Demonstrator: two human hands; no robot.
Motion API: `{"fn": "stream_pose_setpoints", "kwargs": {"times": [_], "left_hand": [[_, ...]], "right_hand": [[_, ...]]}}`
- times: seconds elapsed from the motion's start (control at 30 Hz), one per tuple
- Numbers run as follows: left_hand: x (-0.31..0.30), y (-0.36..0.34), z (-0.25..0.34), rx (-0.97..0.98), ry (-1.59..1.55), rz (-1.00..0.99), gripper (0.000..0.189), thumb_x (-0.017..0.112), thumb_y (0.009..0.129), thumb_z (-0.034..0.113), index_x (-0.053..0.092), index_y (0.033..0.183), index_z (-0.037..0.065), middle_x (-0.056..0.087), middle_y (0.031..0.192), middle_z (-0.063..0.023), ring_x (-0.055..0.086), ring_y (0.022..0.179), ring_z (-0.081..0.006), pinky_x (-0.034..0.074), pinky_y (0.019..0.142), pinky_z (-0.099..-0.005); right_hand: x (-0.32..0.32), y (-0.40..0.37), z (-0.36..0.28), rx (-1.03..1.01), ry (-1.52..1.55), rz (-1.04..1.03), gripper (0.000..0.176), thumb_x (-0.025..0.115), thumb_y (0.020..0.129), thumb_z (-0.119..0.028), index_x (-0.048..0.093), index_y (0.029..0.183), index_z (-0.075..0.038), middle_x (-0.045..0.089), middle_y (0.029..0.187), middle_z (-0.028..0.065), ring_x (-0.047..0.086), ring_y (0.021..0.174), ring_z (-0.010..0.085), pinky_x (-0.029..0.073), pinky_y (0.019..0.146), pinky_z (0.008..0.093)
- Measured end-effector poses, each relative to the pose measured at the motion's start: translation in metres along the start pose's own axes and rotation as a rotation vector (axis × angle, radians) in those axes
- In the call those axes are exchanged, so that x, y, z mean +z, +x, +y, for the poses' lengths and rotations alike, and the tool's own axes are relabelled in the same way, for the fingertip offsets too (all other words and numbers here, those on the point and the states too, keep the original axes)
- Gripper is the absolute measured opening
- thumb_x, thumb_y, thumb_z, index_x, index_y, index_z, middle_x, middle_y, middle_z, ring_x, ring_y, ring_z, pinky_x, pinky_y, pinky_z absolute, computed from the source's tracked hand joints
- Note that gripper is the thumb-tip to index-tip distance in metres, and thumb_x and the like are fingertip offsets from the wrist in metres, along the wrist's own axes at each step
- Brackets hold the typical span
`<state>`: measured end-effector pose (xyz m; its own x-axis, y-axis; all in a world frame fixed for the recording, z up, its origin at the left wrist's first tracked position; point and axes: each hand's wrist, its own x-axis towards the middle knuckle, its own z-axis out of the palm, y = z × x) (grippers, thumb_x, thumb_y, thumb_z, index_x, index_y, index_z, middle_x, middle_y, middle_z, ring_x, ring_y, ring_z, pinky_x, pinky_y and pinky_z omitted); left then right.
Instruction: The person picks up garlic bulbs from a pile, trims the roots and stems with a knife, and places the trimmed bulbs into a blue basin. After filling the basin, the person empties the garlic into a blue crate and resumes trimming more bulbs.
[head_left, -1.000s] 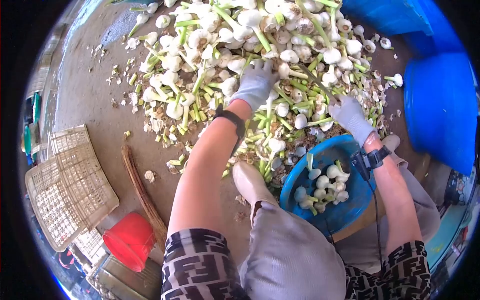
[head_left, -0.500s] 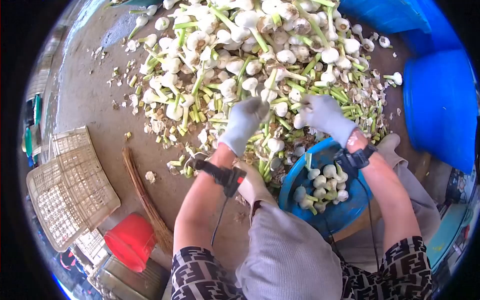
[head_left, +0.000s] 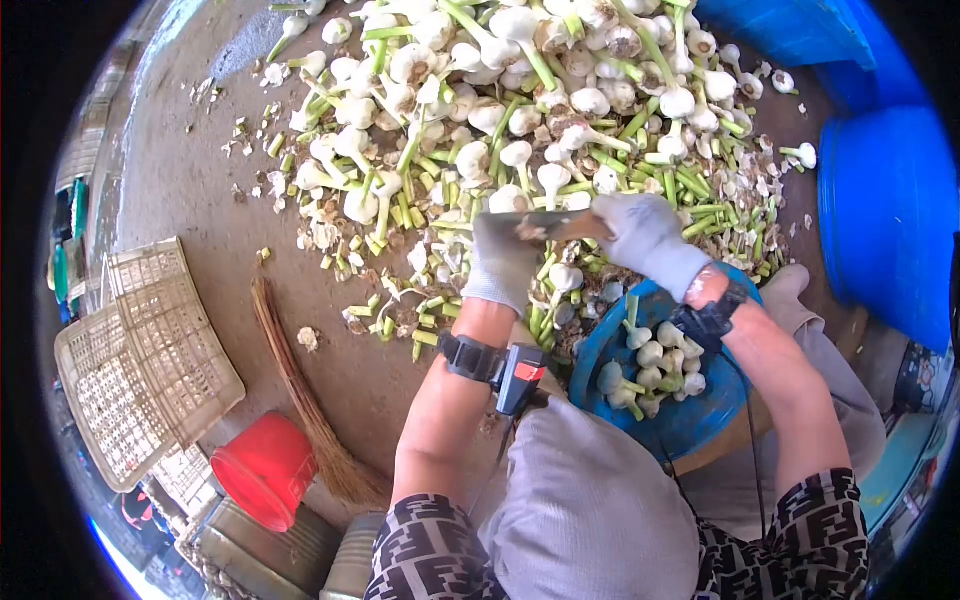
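Note:
My gloved right hand (head_left: 650, 235) is closed around one end of a knife (head_left: 580, 226), a flat brownish blade that is partly blurred. The other end of the blade reaches my gloved left hand (head_left: 502, 255), whose fingers are curled closed; what sits in them is hidden. Beyond both hands spreads a heap of garlic bulbs (head_left: 488, 117) with green stems. Below my right hand stands a blue basin (head_left: 590, 355) holding several trimmed garlic bulbs (head_left: 672, 358).
Cut stems and skins (head_left: 425, 305) litter the floor around the heap. On the left are a cream plastic crate (head_left: 160, 350), a straw broom (head_left: 310, 410) and a red bucket (head_left: 265, 470). A big blue tub (head_left: 885, 215) stands at the right.
My hands have come closer together, and the knife now shows between them. My left forearm has shifted right. The view has shifted slightly.

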<state>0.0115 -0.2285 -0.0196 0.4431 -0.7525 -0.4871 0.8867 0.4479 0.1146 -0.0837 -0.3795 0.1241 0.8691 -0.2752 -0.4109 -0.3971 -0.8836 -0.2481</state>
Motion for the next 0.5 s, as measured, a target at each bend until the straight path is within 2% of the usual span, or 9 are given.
{"fn": "stream_pose_setpoints", "kwargs": {"times": [0.03,0.07,0.13,0.2,0.3,0.33,0.4,0.43,0.5], "left_hand": [[-0.013,0.004,-0.013,0.106,0.027,-0.027,0.025,0.038,0.091,0.033,0.053,0.093,0.012,0.056,0.089,-0.0046,0.055,0.079,-0.0156,0.047,0.067,-0.0314],[-0.022,0.007,-0.02,0.117,0.039,-0.077,0.024,0.039,0.09,0.029,0.055,0.095,0.012,0.058,0.091,-0.0055,0.055,0.08,-0.0162,0.047,0.069,-0.0304],[-0.031,0.003,-0.029,0.136,0.067,-0.179,0.023,0.042,0.088,0.022,0.059,0.099,0.01,0.061,0.096,-0.0074,0.056,0.084,-0.0174,0.046,0.075,-0.0283],[-0.03,0.0,-0.029,0.083,-0.041,-0.063,0.021,0.044,0.088,0.018,0.059,0.099,0.008,0.061,0.095,-0.0079,0.057,0.082,-0.0171,0.046,0.074,-0.0271],[0.064,-0.03,-0.003,-0.104,-0.41,0.44,0.017,0.045,0.089,0.02,0.054,0.091,0.005,0.058,0.085,-0.0068,0.056,0.072,-0.0145,0.049,0.062,-0.0265],[0.076,-0.033,-0.002,-0.049,-0.334,0.46,0.013,0.044,0.09,0.018,0.051,0.09,0.007,0.053,0.078,-0.0037,0.051,0.062,-0.0112,0.046,0.053,-0.0223],[0.076,-0.033,-0.002,-0.063,-0.234,0.357,0.01,0.044,0.088,0.014,0.051,0.09,0.006,0.052,0.076,-0.0028,0.048,0.058,-0.009,0.043,0.051,-0.0195],[0.074,-0.035,-0.002,-0.069,-0.185,0.31,0.009,0.044,0.088,0.012,0.052,0.09,0.006,0.051,0.075,-0.0023,0.046,0.057,-0.0079,0.041,0.049,-0.0182],[0.063,-0.037,0.006,-0.075,0.034,-0.002,0.01,0.044,0.085,0.005,0.052,0.092,0.005,0.051,0.075,-0.0015,0.043,0.056,-0.0043,0.036,0.047,-0.0142]], "right_hand": [[0.006,0.004,-0.006,-0.086,-0.019,0.029,0.021,0.061,0.072,-0.022,0.055,0.089,-0.011,0.062,0.08,0.0117,0.061,0.078,0.0291,0.048,0.068,0.0399],[0.011,0.007,-0.011,-0.172,-0.039,0.063,0.023,0.062,0.071,-0.021,0.055,0.09,-0.01,0.061,0.08,0.0113,0.061,0.078,0.0286,0.048,0.068,0.0396],[0.016,0.013,-0.018,-0.198,-0.035,0.106,0.026,0.063,0.069,-0.021,0.054,0.09,-0.009,0.061,0.08,0.0098,0.061,0.078,0.0277,0.048,0.069,0.0391],[0.017,0.016,-0.021,-0.188,-0.05,0.107,0.028,0.064,0.068,-0.022,0.053,0.09,-0.008,0.061,0.081,0.0084,0.061,0.079,0.0266,0.047,0.068,0.0384],[0.028,0.022,-0.012,-0.126,-0.009,0.138,0.021,0.062,0.067,-0.017,0.052,0.086,-0.013,0.059,0.077,0.0079,0.06,0.075,0.0281,0.046,0.064,0.0401],[0.027,0.022,-0.009,-0.127,0.009,0.148,0.02,0.061,0.068,-0.017,0.053,0.086,-0.013,0.06,0.077,0.0083,0.06,0.075,0.0285,0.047,0.064,0.0403],[0.022,0.022,-0.003,-0.129,0.045,0.172,0.016,0.06,0.071,-0.018,0.056,0.086,-0.013,0.061,0.077,0.0091,0.06,0.075,0.0292,0.047,0.064,0.0407],[0.016,0.022,-0.002,-0.058,0.03,0.096,0.016,0.058,0.073,-0.019,0.057,0.089,-0.013,0.062,0.081,0.0101,0.06,0.078,0.0294,0.047,0.068,0.0406],[0.0,0.023,0.003,0.094,-0.002,-0.054,0.019,0.053,0.079,-0.021,0.059,0.095,-0.013,0.063,0.089,0.0121,0.061,0.085,0.0299,0.047,0.074,0.0404]]}}
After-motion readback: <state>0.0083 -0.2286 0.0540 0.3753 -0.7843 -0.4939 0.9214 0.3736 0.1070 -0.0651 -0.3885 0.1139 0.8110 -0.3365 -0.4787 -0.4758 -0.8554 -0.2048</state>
